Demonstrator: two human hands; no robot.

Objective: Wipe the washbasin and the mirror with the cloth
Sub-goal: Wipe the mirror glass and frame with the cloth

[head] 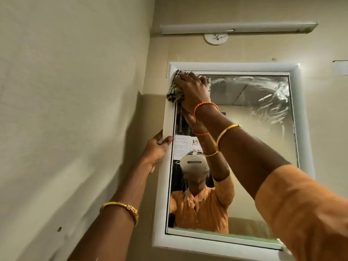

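A white-framed mirror (259,144) hangs on the cream wall in front of me. My right hand (192,87) presses a black-and-white checked cloth (174,91) flat against the mirror's top left corner, fingers spread over it. My left hand (157,149) grips the left side of the mirror's white frame, thumb on the front. Streaks and smears show on the upper right of the glass. The washbasin is out of view.
A tube light fitting (237,28) and a round ceiling-rose plate (216,39) sit on the wall above the mirror. A side wall (71,110) stands close on the left. The glass reflects a person in an orange top.
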